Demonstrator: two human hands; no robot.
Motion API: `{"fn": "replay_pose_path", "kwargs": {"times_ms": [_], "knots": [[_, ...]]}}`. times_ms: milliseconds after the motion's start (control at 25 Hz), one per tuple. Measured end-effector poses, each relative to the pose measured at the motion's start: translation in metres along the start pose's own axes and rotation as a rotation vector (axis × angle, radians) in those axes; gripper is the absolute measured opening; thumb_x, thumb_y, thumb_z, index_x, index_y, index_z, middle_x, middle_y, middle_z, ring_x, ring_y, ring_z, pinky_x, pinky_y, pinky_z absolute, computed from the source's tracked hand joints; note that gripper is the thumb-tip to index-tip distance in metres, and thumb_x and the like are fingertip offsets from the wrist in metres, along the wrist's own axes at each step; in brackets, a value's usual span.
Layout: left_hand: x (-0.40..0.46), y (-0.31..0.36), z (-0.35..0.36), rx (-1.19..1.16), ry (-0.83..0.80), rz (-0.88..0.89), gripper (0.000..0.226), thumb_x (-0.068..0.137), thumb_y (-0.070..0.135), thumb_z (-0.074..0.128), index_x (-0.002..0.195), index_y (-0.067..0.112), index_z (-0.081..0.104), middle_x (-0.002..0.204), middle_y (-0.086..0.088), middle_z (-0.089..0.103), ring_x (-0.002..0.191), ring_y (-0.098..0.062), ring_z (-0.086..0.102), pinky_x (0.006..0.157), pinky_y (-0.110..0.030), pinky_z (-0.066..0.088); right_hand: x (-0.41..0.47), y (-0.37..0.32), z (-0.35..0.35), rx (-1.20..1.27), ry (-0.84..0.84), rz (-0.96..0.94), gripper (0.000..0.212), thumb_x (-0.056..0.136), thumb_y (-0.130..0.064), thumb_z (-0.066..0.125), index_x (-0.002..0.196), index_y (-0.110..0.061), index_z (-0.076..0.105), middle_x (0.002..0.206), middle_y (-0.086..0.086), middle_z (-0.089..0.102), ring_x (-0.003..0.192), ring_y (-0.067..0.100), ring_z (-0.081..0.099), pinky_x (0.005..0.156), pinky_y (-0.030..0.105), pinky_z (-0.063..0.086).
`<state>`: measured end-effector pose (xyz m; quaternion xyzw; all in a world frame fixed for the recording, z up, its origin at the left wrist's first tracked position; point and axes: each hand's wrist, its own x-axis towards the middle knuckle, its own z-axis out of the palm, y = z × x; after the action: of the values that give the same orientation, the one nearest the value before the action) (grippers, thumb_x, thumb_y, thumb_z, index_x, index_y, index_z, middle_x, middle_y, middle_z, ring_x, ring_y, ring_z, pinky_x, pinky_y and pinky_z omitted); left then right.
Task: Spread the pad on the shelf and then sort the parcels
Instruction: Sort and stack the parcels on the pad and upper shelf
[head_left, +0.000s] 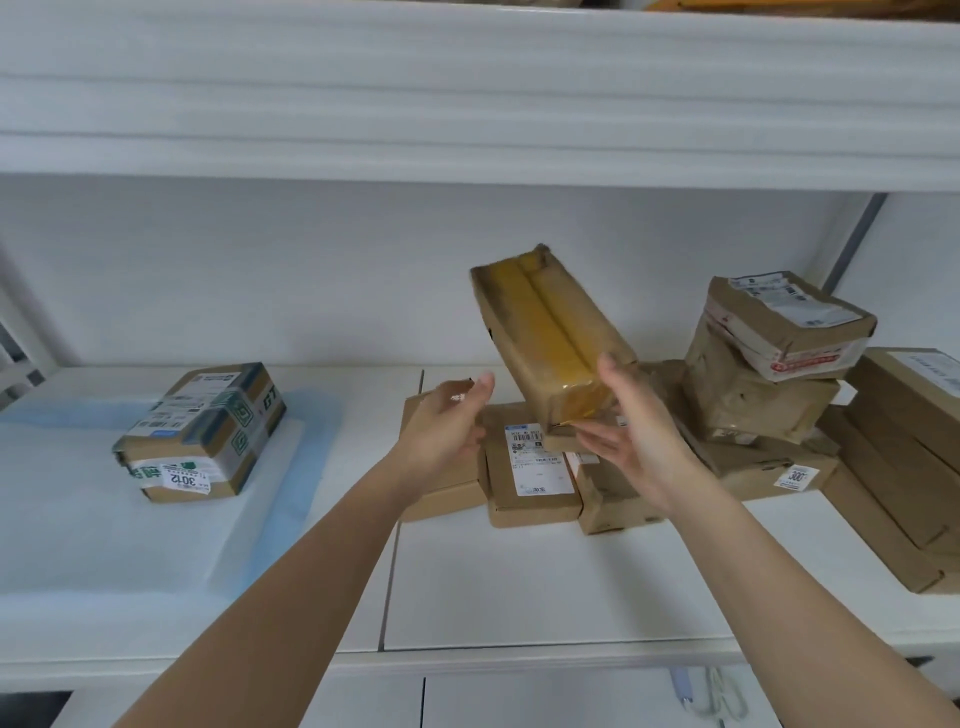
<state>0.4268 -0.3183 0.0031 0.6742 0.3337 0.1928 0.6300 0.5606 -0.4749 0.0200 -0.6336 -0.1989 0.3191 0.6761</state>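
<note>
Both forearms reached in from the bottom edge over the white shelf (519, 582). Left hand (447, 431) was up, fingers straight and relaxed, gripping nothing, just left of the lifted box. Right hand (631, 441) held the near end of a long taped box (545, 338): thumb up along its right side, fingers under the bottom edge. Box was off the shelf, tilted, far end higher and leaning left, yellow tape strip along its top face.

Under and behind the hands sat the unsorted pile: a flat labelled box (535, 467) directly below, a plain flat box (441, 467) touching its left side, partly hidden by the left hand. Right of those, a crumpled brown parcel (748, 395) with a white-labelled box (789, 322) stacked on top, tilted. Far right, leaning cartons (904, 457) in a stack.

Left side: blue-and-white pad (156, 525) lay flat on the shelf, with one green-taped box (202, 431) on it, sticker reading 3012. Well apart from the pile.

Upper shelf edge (467, 104) ran across the top.
</note>
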Motion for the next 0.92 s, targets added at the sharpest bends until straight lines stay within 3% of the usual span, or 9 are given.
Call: {"fn": "replay_pose_path", "kwargs": {"times_ms": [80, 120, 240, 320, 440, 520, 600, 760, 920], "knots": [[-0.008, 0.009, 0.002, -0.201, -0.059, -0.054, 0.091, 0.069, 0.075, 0.062, 0.138, 0.02, 0.042, 0.125, -0.001, 0.063, 0.1, -0.019, 0.069, 0.086, -0.039, 0.057, -0.004, 0.008, 0.013, -0.307, 0.077, -0.18, 0.078, 0.063, -0.057, 0.079, 0.13, -0.037, 0.045, 0.135, -0.006, 0.046, 0.119, 0.012, 0.052, 0.102, 0.033, 0.045], [-0.013, 0.011, 0.002, -0.264, -0.087, -0.075, 0.094, 0.065, 0.076, 0.065, 0.137, 0.021, 0.044, 0.122, -0.002, 0.066, 0.099, -0.02, 0.071, 0.089, -0.044, 0.056, -0.008, 0.012, 0.018, -0.431, 0.088, -0.281, 0.081, 0.061, -0.051, 0.084, 0.131, -0.039, 0.045, 0.135, -0.008, 0.04, 0.12, 0.007, 0.046, 0.1, 0.025, 0.043], [-0.028, 0.009, 0.0, -0.37, -0.045, -0.117, 0.078, 0.068, 0.065, 0.071, 0.13, 0.022, 0.053, 0.106, -0.002, 0.073, 0.089, -0.02, 0.074, 0.083, -0.049, 0.057, -0.016, 0.021, 0.024, -0.59, -0.119, -0.556, 0.094, 0.06, -0.037, 0.09, 0.138, -0.039, 0.038, 0.137, -0.012, 0.031, 0.125, -0.005, 0.037, 0.099, 0.007, 0.034], [-0.039, 0.0, -0.009, -0.477, 0.012, -0.151, 0.073, 0.071, 0.059, 0.073, 0.13, 0.021, 0.055, 0.109, -0.008, 0.073, 0.095, -0.028, 0.072, 0.083, -0.055, 0.056, -0.026, 0.018, 0.032, -0.532, -0.267, -0.622, 0.083, 0.071, -0.037, 0.083, 0.14, -0.039, 0.037, 0.141, -0.015, 0.038, 0.13, -0.006, 0.036, 0.103, 0.011, 0.035], [-0.059, -0.018, -0.034, -0.742, 0.042, -0.215, 0.052, 0.082, 0.051, 0.067, 0.125, 0.023, 0.059, 0.117, -0.014, 0.069, 0.108, -0.037, 0.065, 0.089, -0.062, 0.049, -0.031, 0.009, 0.042, -0.202, -0.18, -0.578, 0.046, 0.091, -0.027, 0.065, 0.133, -0.034, 0.047, 0.127, -0.009, 0.057, 0.119, 0.006, 0.055, 0.101, 0.03, 0.047], [-0.072, -0.029, -0.049, -0.925, -0.033, -0.236, 0.055, 0.085, 0.054, 0.062, 0.129, 0.021, 0.057, 0.127, -0.021, 0.062, 0.117, -0.044, 0.058, 0.092, -0.063, 0.046, -0.031, 0.006, 0.051, -0.184, -0.103, -0.478, 0.031, 0.096, -0.022, 0.057, 0.125, -0.031, 0.054, 0.115, -0.009, 0.062, 0.11, 0.011, 0.061, 0.098, 0.034, 0.051], [-0.086, -0.033, -0.061, -1.064, -0.106, -0.252, 0.059, 0.09, 0.054, 0.053, 0.131, 0.012, 0.059, 0.134, -0.025, 0.055, 0.123, -0.045, 0.051, 0.097, -0.059, 0.043, -0.034, 0.01, 0.065, -0.186, -0.201, -0.348, 0.023, 0.099, -0.024, 0.052, 0.12, -0.032, 0.059, 0.114, -0.007, 0.065, 0.106, 0.012, 0.064, 0.099, 0.04, 0.05], [-0.113, -0.027, -0.083, -1.033, -0.077, -0.224, 0.059, 0.076, 0.043, 0.054, 0.111, -0.001, 0.071, 0.133, -0.03, 0.053, 0.11, -0.045, 0.055, 0.1, -0.051, 0.04, -0.049, 0.015, 0.098, -0.215, -0.406, -0.223, 0.033, 0.101, -0.043, 0.04, 0.129, -0.039, 0.056, 0.118, -0.006, 0.067, 0.101, 0.014, 0.067, 0.097, 0.041, 0.051], [-0.13, -0.036, -0.118, -0.872, 0.029, -0.283, 0.062, 0.076, 0.048, 0.062, 0.124, 0.008, 0.064, 0.131, -0.027, 0.057, 0.107, -0.044, 0.058, 0.09, -0.055, 0.049, -0.062, 0.011, 0.133, -0.183, -0.5, -0.051, 0.05, 0.097, -0.057, 0.031, 0.136, -0.031, 0.049, 0.113, -0.002, 0.067, 0.096, 0.02, 0.071, 0.088, 0.041, 0.057]]}}
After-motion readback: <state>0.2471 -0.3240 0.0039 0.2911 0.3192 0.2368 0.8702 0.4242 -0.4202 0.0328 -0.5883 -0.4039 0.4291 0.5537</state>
